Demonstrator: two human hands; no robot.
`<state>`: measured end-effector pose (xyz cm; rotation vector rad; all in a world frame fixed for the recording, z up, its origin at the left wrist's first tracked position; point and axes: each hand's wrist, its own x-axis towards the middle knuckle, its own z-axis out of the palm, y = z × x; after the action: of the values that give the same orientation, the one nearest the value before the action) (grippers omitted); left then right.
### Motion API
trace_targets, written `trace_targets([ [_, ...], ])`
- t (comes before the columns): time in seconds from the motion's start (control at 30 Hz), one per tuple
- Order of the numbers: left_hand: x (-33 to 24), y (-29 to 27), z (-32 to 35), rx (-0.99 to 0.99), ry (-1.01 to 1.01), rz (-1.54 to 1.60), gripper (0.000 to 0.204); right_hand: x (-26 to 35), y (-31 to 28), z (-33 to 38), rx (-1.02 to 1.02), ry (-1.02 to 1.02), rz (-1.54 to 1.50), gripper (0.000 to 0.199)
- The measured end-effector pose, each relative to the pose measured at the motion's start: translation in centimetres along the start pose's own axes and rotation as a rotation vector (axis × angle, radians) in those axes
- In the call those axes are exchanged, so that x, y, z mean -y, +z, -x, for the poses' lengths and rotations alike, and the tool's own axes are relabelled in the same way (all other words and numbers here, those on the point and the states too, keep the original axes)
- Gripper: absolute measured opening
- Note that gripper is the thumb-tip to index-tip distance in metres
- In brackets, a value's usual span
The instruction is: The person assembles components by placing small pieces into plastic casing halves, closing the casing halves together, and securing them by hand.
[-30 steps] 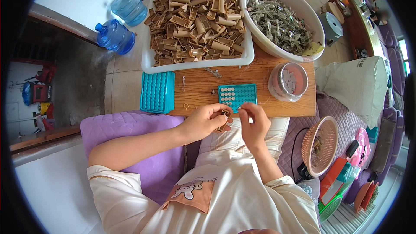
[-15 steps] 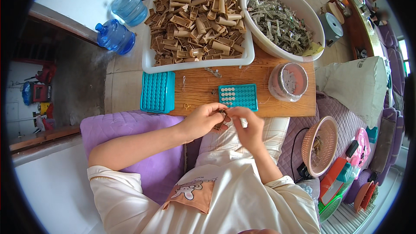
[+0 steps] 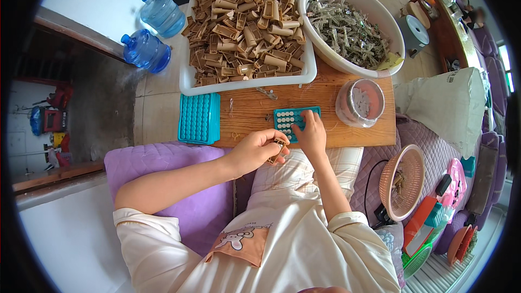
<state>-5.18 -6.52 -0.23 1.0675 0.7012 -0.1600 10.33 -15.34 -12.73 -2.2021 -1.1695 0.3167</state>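
My left hand (image 3: 259, 150) holds a small brown tube-shaped piece (image 3: 278, 147) at the near edge of the wooden board (image 3: 255, 113). My right hand (image 3: 311, 133) reaches forward onto a small teal grid tray (image 3: 286, 118) lying on the board, fingertips resting on its cells. Whether the right fingers pinch anything is hidden. A white rectangular tray (image 3: 190, 78) heaped with brown tube pieces stands at the board's far side, and beside it a white bowl (image 3: 374, 19) holds grey-green slivers.
A second teal grid tray (image 3: 198, 118) lies at the board's left end. A clear lidded tub (image 3: 360, 102) sits at its right end. Two blue water bottles (image 3: 145, 50) stand on the floor at the left. A woven basket (image 3: 402, 182) rests on the purple cushion at my right.
My right hand has left my left hand and moved forward onto the small teal tray. My left hand stays in place holding the brown piece.
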Motion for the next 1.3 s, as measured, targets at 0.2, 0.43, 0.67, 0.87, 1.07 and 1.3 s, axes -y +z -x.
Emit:
trace_targets([
  [0.2, 0.3, -0.1, 0.0, -0.005, 0.003, 0.034, 0.022, 0.1, 0.4, 0.1, 0.006, -0.153, 0.016, 0.023],
  [0.43, 0.3, -0.1, 0.1, -0.002, 0.018, 0.035, 0.021, -0.2, 1.7, 0.3, 0.028, -0.152, -0.001, 0.018],
  [0.67, -0.3, 0.5, 0.5, -0.086, 0.080, 0.116, 0.030, 4.5, -4.1, 1.4, -0.162, -0.167, -0.515, 0.017],
  [0.87, 0.3, 0.0, 0.1, -0.035, 0.145, 0.025, 0.034, 7.5, -5.5, 1.9, -0.273, -0.493, -0.492, 0.025],
  [1.07, 0.6, -0.1, -0.1, -0.096, 0.127, -0.049, 0.034, 7.8, -5.5, 2.2, -0.169, -0.458, -0.417, 0.021],
  [1.3, 1.4, -0.4, -0.4, -0.193, 0.212, -0.280, 0.033, 7.8, -7.9, 0.9, 0.348, -0.242, -0.422, 0.018],
])
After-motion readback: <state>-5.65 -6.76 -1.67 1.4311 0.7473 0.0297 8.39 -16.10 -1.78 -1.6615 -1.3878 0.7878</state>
